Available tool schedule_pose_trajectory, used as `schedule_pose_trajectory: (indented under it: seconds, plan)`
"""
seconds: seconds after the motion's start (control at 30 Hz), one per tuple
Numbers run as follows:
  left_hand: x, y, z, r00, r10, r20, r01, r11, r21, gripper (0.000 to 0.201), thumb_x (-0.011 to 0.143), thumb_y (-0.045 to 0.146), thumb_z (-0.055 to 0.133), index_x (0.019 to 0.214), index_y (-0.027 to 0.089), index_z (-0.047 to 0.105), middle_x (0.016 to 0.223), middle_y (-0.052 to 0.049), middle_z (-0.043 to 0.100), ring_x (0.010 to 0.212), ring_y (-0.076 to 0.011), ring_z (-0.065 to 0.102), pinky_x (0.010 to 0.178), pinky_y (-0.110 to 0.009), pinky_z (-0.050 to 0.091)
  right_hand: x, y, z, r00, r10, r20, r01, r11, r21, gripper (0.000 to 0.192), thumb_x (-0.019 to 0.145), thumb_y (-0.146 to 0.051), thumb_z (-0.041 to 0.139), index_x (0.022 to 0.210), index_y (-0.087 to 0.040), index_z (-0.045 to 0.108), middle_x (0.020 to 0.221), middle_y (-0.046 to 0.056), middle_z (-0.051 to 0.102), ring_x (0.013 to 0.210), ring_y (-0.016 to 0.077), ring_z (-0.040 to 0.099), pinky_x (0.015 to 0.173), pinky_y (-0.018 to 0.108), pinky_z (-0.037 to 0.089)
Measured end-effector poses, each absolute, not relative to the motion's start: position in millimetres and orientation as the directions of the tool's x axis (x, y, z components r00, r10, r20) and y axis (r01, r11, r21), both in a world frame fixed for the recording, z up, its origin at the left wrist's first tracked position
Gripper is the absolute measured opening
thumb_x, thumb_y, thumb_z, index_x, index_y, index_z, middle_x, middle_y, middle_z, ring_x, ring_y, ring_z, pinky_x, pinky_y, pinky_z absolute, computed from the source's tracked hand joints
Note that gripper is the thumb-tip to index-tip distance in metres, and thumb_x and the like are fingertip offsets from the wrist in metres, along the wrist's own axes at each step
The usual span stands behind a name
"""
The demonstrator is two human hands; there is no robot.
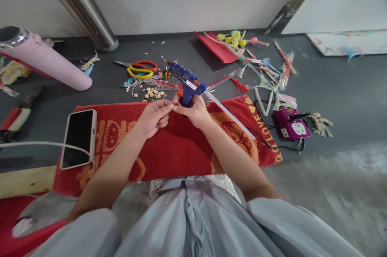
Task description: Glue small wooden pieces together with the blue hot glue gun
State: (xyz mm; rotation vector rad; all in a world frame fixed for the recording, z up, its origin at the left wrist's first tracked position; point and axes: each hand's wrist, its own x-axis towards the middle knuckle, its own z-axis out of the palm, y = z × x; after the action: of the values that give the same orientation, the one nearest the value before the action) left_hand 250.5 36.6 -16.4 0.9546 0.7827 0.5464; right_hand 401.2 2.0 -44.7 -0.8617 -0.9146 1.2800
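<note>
My right hand [197,112] is wrapped round the handle of a blue hot glue gun [189,83] with an orange trigger. A long clear glue stick [229,115] sticks out of its back, slanting down to the right. The nozzle points away to the upper left. My left hand [155,118] is closed in a pinch, its fingertips meeting my right thumb. What lies in the pinch is too small to make out. Small pale beads [153,93] lie on the table just beyond my left hand.
Under my hands lies a red towel [169,156]. Scissors [140,69] and loose strings are beyond it. A phone [78,138] rests at left, near pliers [18,118], a pink tumbler [51,61] and a steel flask [84,15]. At right is a purple box [292,124] with a black cord.
</note>
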Motion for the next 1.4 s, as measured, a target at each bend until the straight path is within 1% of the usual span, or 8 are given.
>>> schedule_pose_trajectory:
  seconds: [0.2, 0.33, 0.6, 0.87, 1.0, 1.07, 1.2, 1.4]
  plan:
    - [248.1, 40.0, -25.7, 0.483, 0.848, -0.216, -0.080, 0.289, 0.954, 0.038, 0.054, 0.038, 0.088, 0.067, 0.016, 0.060, 0.043, 0.009, 0.042, 0.034, -0.0007, 0.025, 0.035, -0.017, 0.018, 401.0, 1.5, -43.0, 0.063, 0.996, 0.060, -0.319, 0.077, -0.945, 0.070, 0.057, -0.048, 0.086, 0.112, -0.024, 0.051, 0.082, -0.004, 0.055, 0.067, 0.0090, 0.048, 0.070, 0.028, 0.045]
    - [244.0, 43.4, -27.5, 0.454, 0.874, -0.174, 0.008, 0.191, 0.982, 0.028, 0.059, 0.036, 0.084, 0.067, 0.017, 0.065, 0.041, 0.008, 0.038, 0.035, -0.0023, 0.027, 0.037, -0.018, 0.018, 401.2, 1.2, -40.7, 0.057, 0.996, 0.071, -0.263, 0.083, -0.961, 0.075, 0.057, -0.052, 0.085, 0.116, -0.024, 0.047, 0.081, -0.004, 0.054, 0.069, 0.0107, 0.049, 0.071, 0.029, 0.045]
    - [240.1, 40.4, -13.1, 0.425, 0.884, -0.195, 0.099, 0.169, 0.981, 0.013, 0.070, 0.030, 0.071, 0.070, 0.018, 0.064, 0.045, 0.007, 0.035, 0.038, -0.0029, 0.023, 0.039, -0.020, 0.016, 400.5, -2.3, -37.8, 0.088, 0.990, 0.108, -0.139, 0.120, -0.983, 0.047, 0.072, -0.044, 0.076, 0.110, -0.023, 0.057, 0.075, -0.004, 0.051, 0.068, 0.0105, 0.048, 0.068, 0.028, 0.044]
    - [241.1, 45.9, -22.9, 0.383, 0.921, -0.065, 0.179, -0.005, 0.984, 0.014, 0.072, 0.032, 0.069, 0.075, 0.018, 0.067, 0.047, 0.007, 0.036, 0.043, -0.0051, 0.026, 0.045, -0.021, 0.020, 397.8, -3.1, -43.3, 0.138, 0.983, 0.122, -0.099, 0.136, -0.986, 0.039, 0.076, -0.040, 0.071, 0.108, -0.022, 0.058, 0.077, -0.003, 0.054, 0.069, 0.0108, 0.050, 0.069, 0.029, 0.044]
    - [232.5, 52.2, -22.2, 0.455, 0.889, 0.045, 0.463, -0.279, 0.841, 0.012, 0.074, 0.030, 0.068, 0.075, 0.018, 0.072, 0.045, 0.006, 0.036, 0.046, -0.0073, 0.030, 0.051, -0.022, 0.025, 398.1, 0.4, -47.5, 0.207, 0.975, 0.084, -0.135, 0.114, -0.984, 0.036, 0.077, -0.039, 0.069, 0.106, -0.021, 0.056, 0.072, -0.005, 0.053, 0.062, 0.0089, 0.050, 0.065, 0.028, 0.043]
    - [229.3, 52.9, -21.6, 0.563, 0.825, 0.036, 0.551, -0.408, 0.728, 0.014, 0.076, 0.030, 0.066, 0.077, 0.019, 0.074, 0.049, 0.003, 0.049, 0.050, -0.0099, 0.040, 0.055, -0.023, 0.029, 398.9, 2.6, -49.4, 0.226, 0.972, 0.060, -0.181, 0.102, -0.978, 0.034, 0.077, -0.040, 0.069, 0.102, -0.020, 0.056, 0.069, -0.005, 0.054, 0.058, 0.0083, 0.050, 0.063, 0.027, 0.042]
    - [229.9, 51.8, -22.9, 0.716, 0.694, -0.074, 0.612, -0.574, 0.544, 0.018, 0.081, 0.030, 0.061, 0.085, 0.023, 0.077, 0.084, -0.005, 0.074, 0.075, -0.0187, 0.062, 0.068, -0.026, 0.039, 401.9, 5.7, -50.2, 0.190, 0.982, -0.015, -0.325, 0.049, -0.945, 0.037, 0.073, -0.045, 0.073, 0.094, -0.021, 0.055, 0.068, -0.005, 0.056, 0.055, 0.0075, 0.051, 0.059, 0.026, 0.042]
    - [231.5, 52.7, -29.3, 0.748, 0.639, -0.182, 0.648, -0.643, 0.407, 0.024, 0.085, 0.030, 0.053, 0.092, 0.025, 0.076, 0.099, -0.007, 0.074, 0.085, -0.0231, 0.063, 0.070, -0.029, 0.039, 405.4, 4.7, -43.4, 0.069, 0.992, -0.103, -0.537, -0.050, -0.842, 0.043, 0.065, -0.043, 0.077, 0.091, -0.021, 0.050, 0.062, -0.007, 0.055, 0.051, 0.0076, 0.051, 0.055, 0.025, 0.043]
